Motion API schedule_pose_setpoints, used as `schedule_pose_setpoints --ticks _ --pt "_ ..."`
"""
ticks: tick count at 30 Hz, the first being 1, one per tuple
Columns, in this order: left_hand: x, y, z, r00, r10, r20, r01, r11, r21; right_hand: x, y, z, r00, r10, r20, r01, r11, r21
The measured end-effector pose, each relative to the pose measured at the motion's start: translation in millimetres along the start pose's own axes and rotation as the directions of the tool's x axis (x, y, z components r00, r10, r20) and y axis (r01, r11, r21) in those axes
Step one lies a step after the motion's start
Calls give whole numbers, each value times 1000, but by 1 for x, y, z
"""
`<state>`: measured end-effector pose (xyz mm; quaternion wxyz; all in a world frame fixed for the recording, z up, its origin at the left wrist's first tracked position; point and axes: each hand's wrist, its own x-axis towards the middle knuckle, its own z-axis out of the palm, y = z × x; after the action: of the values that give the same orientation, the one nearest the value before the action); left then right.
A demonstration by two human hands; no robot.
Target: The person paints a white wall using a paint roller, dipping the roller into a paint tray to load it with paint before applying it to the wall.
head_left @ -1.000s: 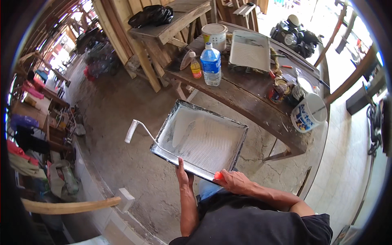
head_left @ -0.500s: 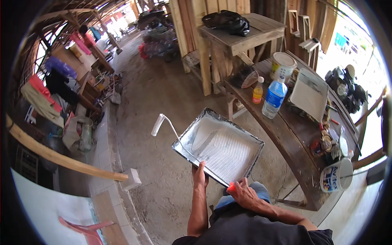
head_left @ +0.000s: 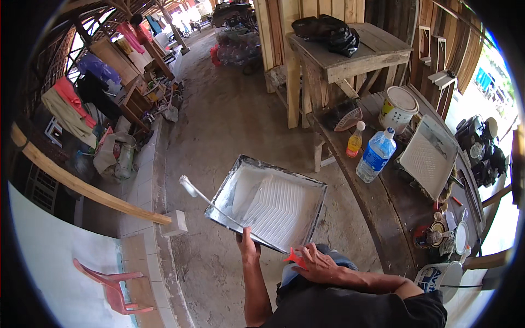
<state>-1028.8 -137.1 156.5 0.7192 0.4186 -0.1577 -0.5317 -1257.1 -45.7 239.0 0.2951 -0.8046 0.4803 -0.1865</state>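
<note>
**Tray gripped at its near rim by both hands**

The left hand [head_left: 249,246] is closed on the near edge of the tray [head_left: 270,202], fingers hidden under the rim. The right hand [head_left: 319,265] is clamped on a red handle [head_left: 293,257] at the tray's near right corner. The tray is held out ahead of the body, above the floor [head_left: 219,126], its long axis running away up-left. A roller [head_left: 188,186] is seen lying across the left rim, nearer the left hand. To the right, a bottle [head_left: 376,154] and bucket [head_left: 397,108] are carried by the desk [head_left: 383,208].
</note>
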Motion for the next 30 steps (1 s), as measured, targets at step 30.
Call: schedule_pose_setpoints --ticks 30 --pt "64 -49 94 971 168 -168 -166 986 22 199 342 -309 96 -86 -992 -145 984 -99"
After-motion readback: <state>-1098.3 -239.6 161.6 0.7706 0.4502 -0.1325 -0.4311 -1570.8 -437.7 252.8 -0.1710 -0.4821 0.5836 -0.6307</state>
